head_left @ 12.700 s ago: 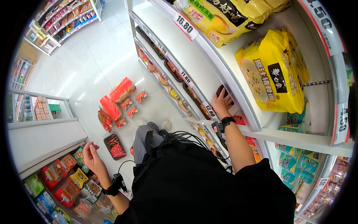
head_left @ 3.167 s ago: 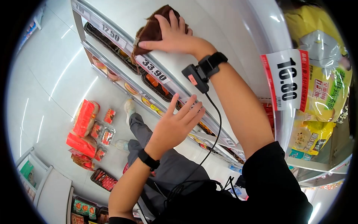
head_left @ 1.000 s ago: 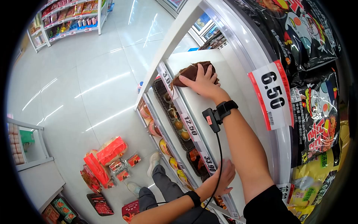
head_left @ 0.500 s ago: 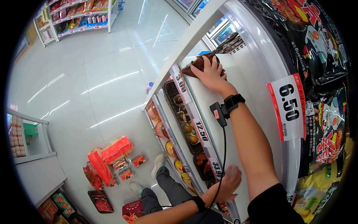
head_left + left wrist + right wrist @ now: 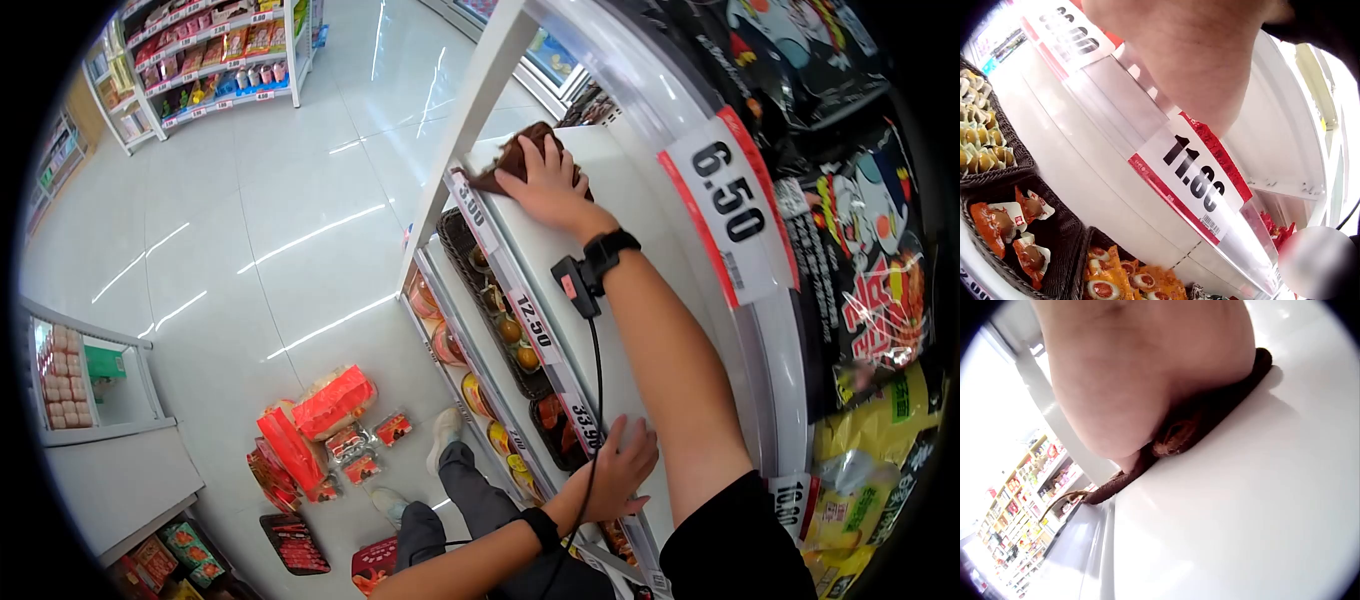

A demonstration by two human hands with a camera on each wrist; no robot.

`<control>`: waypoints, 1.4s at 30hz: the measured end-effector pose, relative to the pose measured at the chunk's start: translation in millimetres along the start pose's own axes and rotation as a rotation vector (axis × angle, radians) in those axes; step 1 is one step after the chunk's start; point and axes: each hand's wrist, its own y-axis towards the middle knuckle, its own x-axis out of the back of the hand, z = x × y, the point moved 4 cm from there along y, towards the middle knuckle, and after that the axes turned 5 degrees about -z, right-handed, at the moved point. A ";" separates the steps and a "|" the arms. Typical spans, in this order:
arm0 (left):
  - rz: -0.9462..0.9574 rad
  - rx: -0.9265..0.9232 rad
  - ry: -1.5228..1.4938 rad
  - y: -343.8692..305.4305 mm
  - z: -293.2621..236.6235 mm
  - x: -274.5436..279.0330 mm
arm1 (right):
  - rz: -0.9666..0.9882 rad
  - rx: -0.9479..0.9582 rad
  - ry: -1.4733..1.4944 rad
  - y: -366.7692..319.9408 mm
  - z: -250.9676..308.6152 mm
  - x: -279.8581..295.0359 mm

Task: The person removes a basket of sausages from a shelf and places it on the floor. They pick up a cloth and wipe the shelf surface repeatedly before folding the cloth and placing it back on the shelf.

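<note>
So the right hand (image 5: pixel 548 188) is up in the upper middle of the head view, laid flat on a brown cloth (image 5: pixel 512 158) at the far front corner of the white shelf (image 5: pixel 625 170). Its fingers (image 5: pixel 551 150) are stretched out and a bit spread, pressing the cloth down rather than grabbing it. The right wrist view agrees: the cloth is squashed between palm and shelf, with a strip of it sticking out at centre left.

The left hand (image 5: pixel 618 468) sits lower right of centre, on the front edge of the same shelf, just beside the 33.90 price tag (image 5: pixel 585 425). Its fingers (image 5: pixel 640 445) are spread and look relaxed, holding nothing. I honestly can't tell if the tips hook over the lip.

Below the rail, a dark basket of wrapped eggs (image 5: pixel 497 310) sits left of the 12.50 tag (image 5: pixel 533 322).
</note>
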 end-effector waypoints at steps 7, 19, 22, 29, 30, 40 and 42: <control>0.032 0.012 -0.010 0.6 -0.5 3.5 | 0.044 0.013 0.007 -87.6 -25.9 2.4; -0.059 0.004 0.024 0.7 0.1 13.3 | 0.112 -0.297 -0.052 -196.4 -121.2 21.7; -0.073 0.014 0.063 0.6 0.2 17.0 | 0.129 -0.416 -0.024 -216.9 -151.3 29.4; -0.087 0.052 -0.003 -2.3 1.9 13.8 | 0.088 -0.534 0.052 -198.9 -167.7 31.4; -0.081 0.056 -0.008 -2.3 2.8 13.6 | 0.066 -0.539 0.077 -190.4 -170.2 31.5; -0.045 0.048 -0.017 -1.3 5.3 12.3 | 0.050 -0.484 0.062 -123.0 -176.5 34.5; -0.036 0.046 -0.009 -1.5 4.9 10.9 | 0.045 -0.471 0.054 -112.3 -172.8 35.4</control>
